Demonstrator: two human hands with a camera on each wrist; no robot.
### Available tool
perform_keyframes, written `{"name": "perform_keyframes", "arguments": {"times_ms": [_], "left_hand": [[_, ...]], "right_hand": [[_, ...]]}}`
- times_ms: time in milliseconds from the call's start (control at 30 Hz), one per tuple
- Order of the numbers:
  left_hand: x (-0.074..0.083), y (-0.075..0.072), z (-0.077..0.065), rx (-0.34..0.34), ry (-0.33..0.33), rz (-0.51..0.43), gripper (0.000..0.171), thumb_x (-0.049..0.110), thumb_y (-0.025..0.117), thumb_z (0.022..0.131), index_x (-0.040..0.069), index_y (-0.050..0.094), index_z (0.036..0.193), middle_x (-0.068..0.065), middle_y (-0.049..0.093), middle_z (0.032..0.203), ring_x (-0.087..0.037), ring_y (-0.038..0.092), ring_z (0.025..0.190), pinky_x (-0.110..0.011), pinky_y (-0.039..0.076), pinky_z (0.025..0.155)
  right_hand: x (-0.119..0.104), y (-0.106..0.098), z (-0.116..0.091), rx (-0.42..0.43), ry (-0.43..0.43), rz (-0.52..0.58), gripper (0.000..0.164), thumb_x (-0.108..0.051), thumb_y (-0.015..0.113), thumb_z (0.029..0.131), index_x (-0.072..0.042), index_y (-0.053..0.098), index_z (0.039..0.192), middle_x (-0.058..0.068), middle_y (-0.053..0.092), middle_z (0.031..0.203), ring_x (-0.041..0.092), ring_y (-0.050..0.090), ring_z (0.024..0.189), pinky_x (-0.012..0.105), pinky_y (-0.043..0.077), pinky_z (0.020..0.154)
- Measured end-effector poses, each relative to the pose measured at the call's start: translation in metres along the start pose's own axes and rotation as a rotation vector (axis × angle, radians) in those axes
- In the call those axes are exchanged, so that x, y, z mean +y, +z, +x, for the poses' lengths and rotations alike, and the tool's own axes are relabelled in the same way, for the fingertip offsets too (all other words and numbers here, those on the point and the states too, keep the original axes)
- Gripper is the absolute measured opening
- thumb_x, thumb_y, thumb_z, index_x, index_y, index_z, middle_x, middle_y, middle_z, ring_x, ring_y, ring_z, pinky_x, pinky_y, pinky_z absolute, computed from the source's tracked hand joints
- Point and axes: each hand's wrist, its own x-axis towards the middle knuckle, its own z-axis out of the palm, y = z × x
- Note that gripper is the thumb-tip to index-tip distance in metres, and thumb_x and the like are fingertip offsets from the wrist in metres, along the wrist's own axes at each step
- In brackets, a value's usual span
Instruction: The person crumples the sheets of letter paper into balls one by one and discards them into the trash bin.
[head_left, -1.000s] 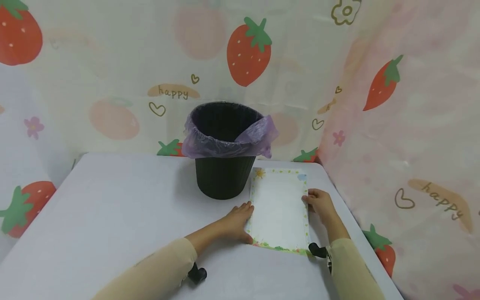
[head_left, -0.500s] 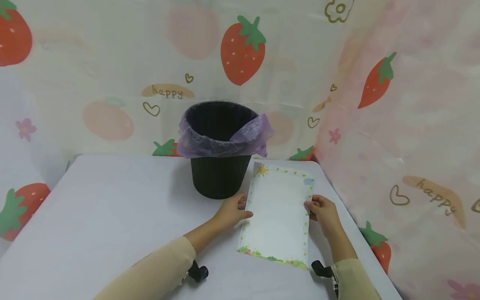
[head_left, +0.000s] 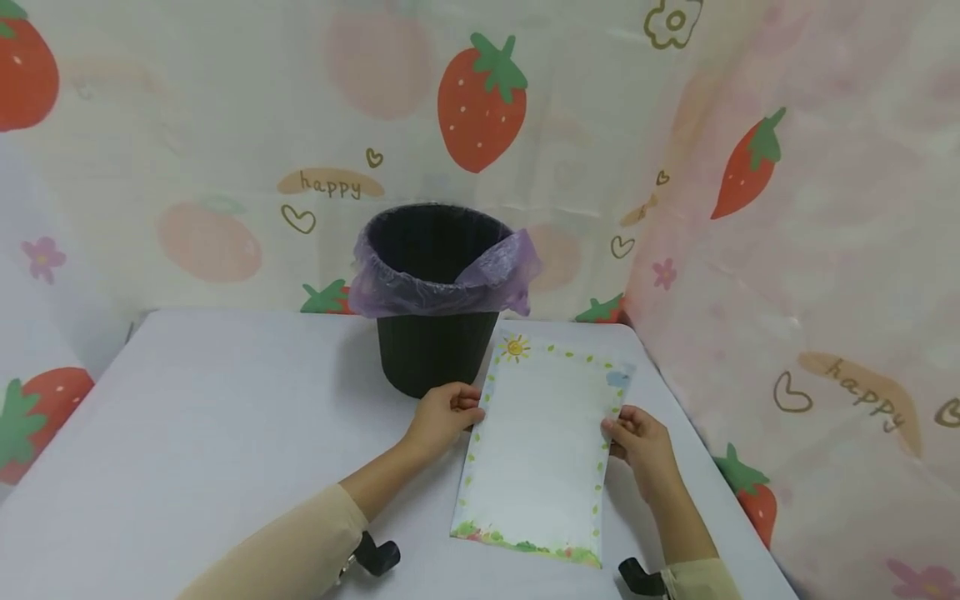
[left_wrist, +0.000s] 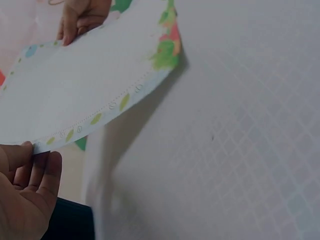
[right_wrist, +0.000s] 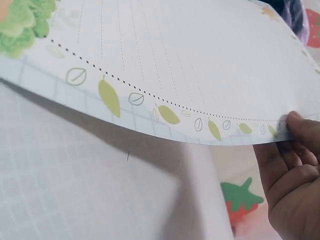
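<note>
A sheet of decorated paper (head_left: 540,450) with a leaf border, a sun in one corner and grass along its near edge is held up between both hands. My left hand (head_left: 441,421) pinches its left edge, thumb on top and fingers beneath. On the opposite edge my right hand (head_left: 643,442) pinches the paper the same way. In the left wrist view the sheet (left_wrist: 75,85) bows slightly, raised off the table with a shadow below. Faint dotted lines cross the paper (right_wrist: 175,60) in the right wrist view.
Behind the left hand stands a black bin (head_left: 435,354) lined with a purple plastic bag (head_left: 442,292). A white-covered table (head_left: 225,433) lies under everything. Strawberry-printed cloth (head_left: 585,100) hangs along the back and right side.
The paper has come up off the table and nearer to me, tilting a little. My left hand went from lying spread at its edge to pinching it; my right hand moved nearer too.
</note>
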Motion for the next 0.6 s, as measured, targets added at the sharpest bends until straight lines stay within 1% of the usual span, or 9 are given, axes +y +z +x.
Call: {"name": "perform_keyframes", "arguments": {"times_ms": [100,200,367,500,600], "left_hand": [[0.011,-0.01,-0.01,0.002,0.012,-0.014,0.024,0.003,0.076,0.091,0.0,0.07,0.114,-0.009,0.07,0.096,-0.018,0.069,0.083,-0.031,0.063,0.074],[0.022,-0.021,-0.02,-0.001,0.026,-0.019,0.023,0.005,0.076,0.092,0.001,0.07,0.114,-0.01,0.071,0.097,-0.018,0.069,0.083,-0.029,0.062,0.074],[0.039,-0.043,-0.039,-0.017,0.051,-0.048,0.026,0.004,0.075,0.092,-0.002,0.069,0.117,-0.013,0.071,0.1,-0.018,0.069,0.085,-0.025,0.06,0.077],[0.05,-0.061,-0.053,-0.019,0.051,-0.059,0.027,0.007,0.075,0.093,-0.002,0.068,0.118,-0.013,0.072,0.103,-0.018,0.069,0.088,-0.025,0.06,0.08],[0.058,-0.075,-0.062,-0.01,0.048,-0.065,0.029,0.01,0.075,0.094,0.0,0.067,0.12,-0.013,0.071,0.106,-0.019,0.069,0.092,-0.026,0.06,0.083]], "right_hand": [[-0.005,0.004,-0.007,-0.011,-0.028,0.016,0.035,-0.012,0.072,0.097,0.006,0.055,0.122,-0.002,0.07,0.091,0.014,0.07,0.084,0.029,0.061,0.078],[-0.015,0.01,-0.015,-0.026,-0.067,0.026,0.033,-0.014,0.074,0.096,0.004,0.057,0.118,-0.001,0.07,0.091,0.015,0.071,0.084,0.03,0.062,0.078],[-0.036,0.021,-0.032,-0.069,-0.134,0.039,0.031,-0.015,0.077,0.093,0.002,0.061,0.113,0.0,0.072,0.091,0.016,0.073,0.083,0.031,0.062,0.078],[-0.05,0.032,-0.043,-0.122,-0.184,0.036,0.03,-0.012,0.076,0.094,0.005,0.064,0.115,0.001,0.075,0.093,0.017,0.075,0.085,0.033,0.063,0.079],[-0.06,0.042,-0.045,-0.156,-0.237,0.049,0.026,-0.007,0.075,0.094,0.006,0.065,0.114,0.002,0.076,0.093,0.019,0.075,0.085,0.035,0.063,0.077]]}}
